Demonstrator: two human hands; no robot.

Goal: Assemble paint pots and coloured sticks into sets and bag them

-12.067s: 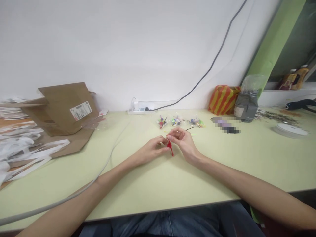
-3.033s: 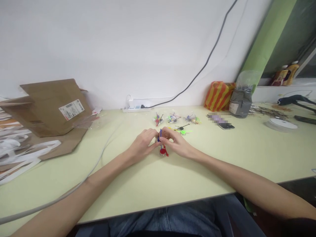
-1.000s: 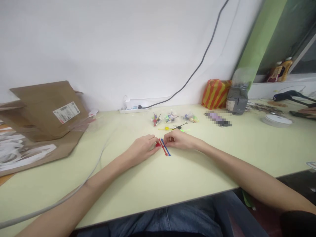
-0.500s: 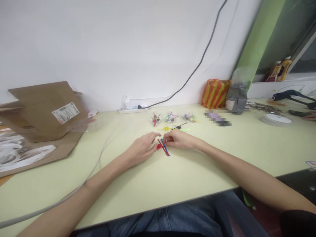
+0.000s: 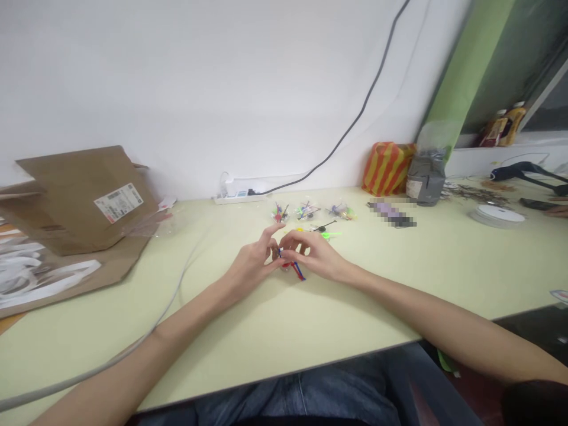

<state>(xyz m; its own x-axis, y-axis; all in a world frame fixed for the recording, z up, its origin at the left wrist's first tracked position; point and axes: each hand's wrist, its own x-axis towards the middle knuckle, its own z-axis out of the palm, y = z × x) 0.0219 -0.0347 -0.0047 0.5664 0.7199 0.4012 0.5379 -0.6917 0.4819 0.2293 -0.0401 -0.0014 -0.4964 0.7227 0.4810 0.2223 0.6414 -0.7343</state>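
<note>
My left hand [image 5: 255, 259] is at the middle of the table, its index finger raised and its other fingers curled in a pinch. My right hand [image 5: 320, 254] reaches across to meet it, thumb and fingers closed together. Between the fingertips a small dark-blue bit shows; most of what they hold is hidden. Just below the fingers are a small round red piece [image 5: 285, 265] and thin red and blue plastic sticks [image 5: 299, 272]. Behind the hands lie a black stick piece [image 5: 323, 228], a bright green one [image 5: 331, 235] and a partly covered yellow one [image 5: 300, 229].
Several clear bags of coloured parts [image 5: 307, 210] lie farther back. A brown cardboard package [image 5: 80, 207] stands left, a grey cable [image 5: 168, 307] crosses in front of it. A power strip [image 5: 239, 198] sits by the wall. At right are a striped bag [image 5: 386, 168] and a white spool [image 5: 497, 216].
My right hand has moved left over the red and blue pieces, and its fingers now meet my left hand's. My left index finger has lifted while the others curled in.
</note>
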